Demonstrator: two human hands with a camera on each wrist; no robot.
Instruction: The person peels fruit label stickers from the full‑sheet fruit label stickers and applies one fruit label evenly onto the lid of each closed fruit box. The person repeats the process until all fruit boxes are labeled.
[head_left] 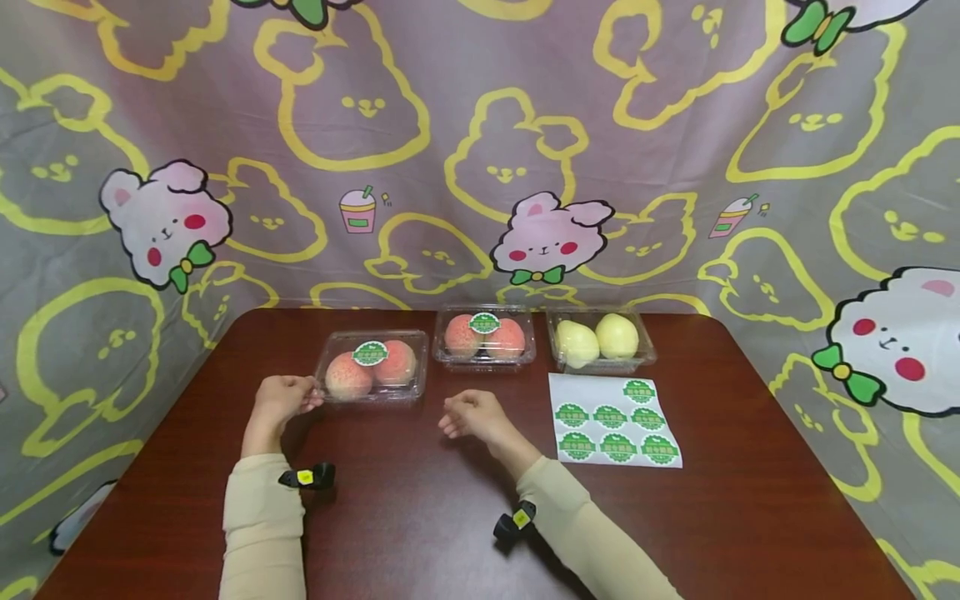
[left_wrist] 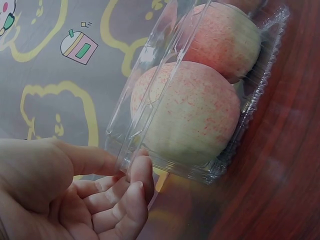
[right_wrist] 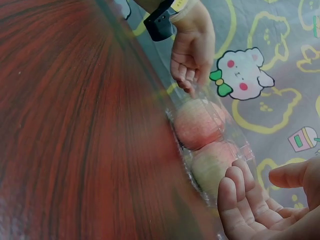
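Observation:
A clear plastic box with two peaches inside stands at the left of the table. A round green-and-white sticker lies on its lid. My left hand pinches the near left corner of this box between thumb and fingertips. Over the table, right of the box, my right hand is held with its fingers loosely bent and nothing in them. In the right wrist view, that hand overlaps the near end of the peach box, with the thumb apart from the fingers.
A second box of peaches, also bearing a green sticker, stands at the back middle. Beside it is a box with two pale yellow-green fruits. In front lies a white sheet with several green stickers. A patterned curtain hangs behind the table.

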